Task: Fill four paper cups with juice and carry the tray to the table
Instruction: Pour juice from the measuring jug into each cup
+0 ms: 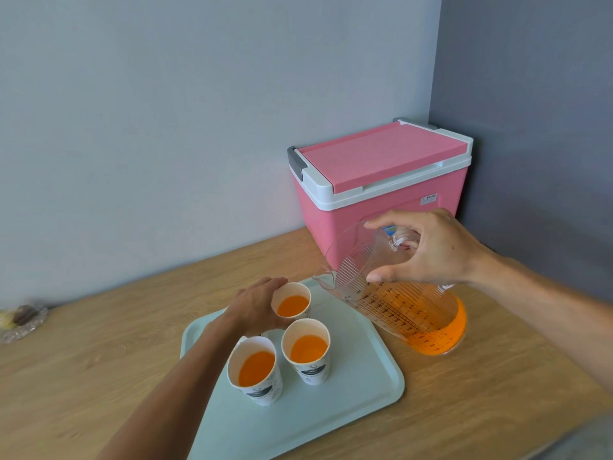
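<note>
I see a pink cooler box (381, 210) standing at the back of the wooden counter (99, 360), in the corner where a pale wall (166, 111) meets a dark grey wall (530, 111). Its flat pink lid (381, 154) is closed and sits in a white frame, with a grey latch (296, 162) on the left end. A small label (430, 199) is on the front, too small for me to read. At the far left edge of the counter I see a clear dish (21, 322), blurred, with some small pieces inside.
</note>
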